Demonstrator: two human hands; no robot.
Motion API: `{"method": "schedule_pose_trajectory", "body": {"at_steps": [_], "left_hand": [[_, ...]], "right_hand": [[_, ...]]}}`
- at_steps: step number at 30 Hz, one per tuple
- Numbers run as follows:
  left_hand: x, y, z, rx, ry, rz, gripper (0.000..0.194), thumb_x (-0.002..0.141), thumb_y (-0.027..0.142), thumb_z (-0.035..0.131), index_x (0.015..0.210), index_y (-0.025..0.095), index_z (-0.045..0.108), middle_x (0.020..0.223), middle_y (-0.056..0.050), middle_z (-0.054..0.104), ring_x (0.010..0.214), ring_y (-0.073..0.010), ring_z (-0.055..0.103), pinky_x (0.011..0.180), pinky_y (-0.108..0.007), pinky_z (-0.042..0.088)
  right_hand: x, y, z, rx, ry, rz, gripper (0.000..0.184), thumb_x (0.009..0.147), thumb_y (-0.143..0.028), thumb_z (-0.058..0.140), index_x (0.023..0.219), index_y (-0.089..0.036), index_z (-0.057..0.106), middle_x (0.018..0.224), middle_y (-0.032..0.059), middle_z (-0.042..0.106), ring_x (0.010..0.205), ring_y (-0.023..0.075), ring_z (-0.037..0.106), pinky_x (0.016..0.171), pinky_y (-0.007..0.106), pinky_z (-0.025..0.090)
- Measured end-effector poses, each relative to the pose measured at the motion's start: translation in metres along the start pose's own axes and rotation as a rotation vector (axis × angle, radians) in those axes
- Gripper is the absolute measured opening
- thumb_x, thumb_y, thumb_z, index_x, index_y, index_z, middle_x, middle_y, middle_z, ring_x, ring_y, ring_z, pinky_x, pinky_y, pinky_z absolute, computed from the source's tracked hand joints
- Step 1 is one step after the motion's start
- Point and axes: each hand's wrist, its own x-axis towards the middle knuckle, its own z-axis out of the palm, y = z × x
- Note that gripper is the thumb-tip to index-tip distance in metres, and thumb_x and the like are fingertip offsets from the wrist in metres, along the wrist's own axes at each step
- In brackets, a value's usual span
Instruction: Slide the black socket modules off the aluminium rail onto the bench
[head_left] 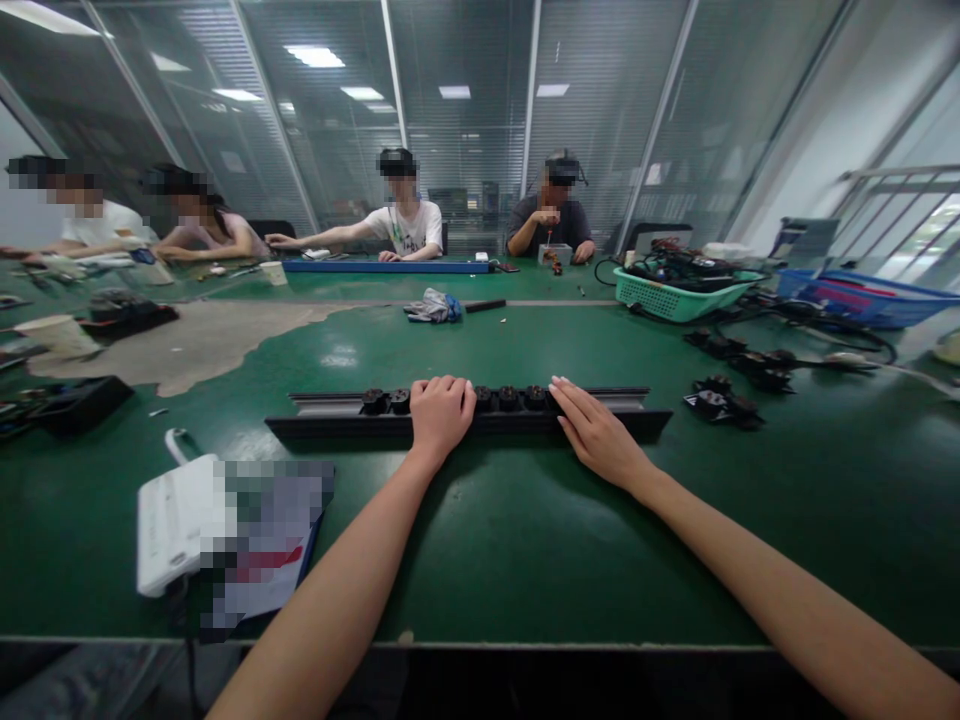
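Observation:
A long black rail lies across the green table in front of me, with several black socket modules seated in its channel. My left hand rests on the rail's middle with fingers curled over the modules, closed on the rail. To its right, my right hand lies on the rail with fingers stretched out flat and together, pressing near the rightmost modules.
A white device and papers lie at the near left. Loose black modules and cables sit to the right, with a green basket and blue tray behind. Gloves lie mid-table. Several people work at the far side.

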Motion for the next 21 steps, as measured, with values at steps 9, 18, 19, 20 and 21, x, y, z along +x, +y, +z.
{"method": "schedule_pose_trajectory", "body": {"at_steps": [9,18,19,20,21], "left_hand": [[-0.0001,0.0008,-0.0014,-0.008,-0.012,-0.006,0.038,0.102,0.032,0.036,0.083,0.022,0.067,0.092,-0.009,0.073,0.089,-0.0248,0.063,0.085,-0.043,0.035],[-0.0005,0.0001,0.0003,-0.024,-0.007,-0.009,0.038,0.102,0.033,0.036,0.084,0.022,0.067,0.092,-0.009,0.073,0.090,-0.0252,0.063,0.086,-0.043,0.035],[-0.0004,0.0001,0.0002,-0.021,-0.006,-0.010,0.038,0.102,0.033,0.036,0.083,0.022,0.067,0.092,-0.009,0.073,0.090,-0.0251,0.063,0.086,-0.043,0.035],[-0.0003,0.0001,0.0000,-0.017,-0.005,-0.009,0.038,0.102,0.033,0.036,0.083,0.022,0.067,0.092,-0.009,0.074,0.090,-0.0250,0.063,0.086,-0.043,0.035],[-0.0003,0.0001,-0.0001,-0.012,-0.004,-0.008,0.038,0.102,0.033,0.036,0.083,0.022,0.067,0.092,-0.009,0.074,0.090,-0.0248,0.063,0.085,-0.043,0.035]], "right_hand": [[0.0019,0.0006,-0.0007,0.016,0.028,0.032,0.056,0.101,-0.018,0.034,0.156,-0.020,0.036,0.155,0.0105,0.046,0.145,0.0249,0.040,0.121,0.050,0.038],[0.0079,0.0070,-0.0013,0.047,0.090,0.043,0.043,0.103,-0.022,0.037,0.140,-0.017,0.058,0.142,0.0120,0.060,0.134,0.0238,0.054,0.115,0.048,0.046],[0.0079,0.0065,-0.0015,0.051,0.100,0.050,0.043,0.103,-0.022,0.036,0.139,-0.016,0.059,0.141,0.0123,0.061,0.134,0.0235,0.055,0.115,0.046,0.046],[0.0078,0.0058,-0.0017,0.053,0.108,0.056,0.043,0.103,-0.021,0.036,0.138,-0.015,0.060,0.140,0.0126,0.061,0.133,0.0233,0.055,0.115,0.046,0.046],[0.0076,0.0053,-0.0019,0.053,0.115,0.062,0.043,0.103,-0.021,0.036,0.137,-0.015,0.061,0.140,0.0125,0.061,0.133,0.0232,0.055,0.115,0.045,0.046]]}}
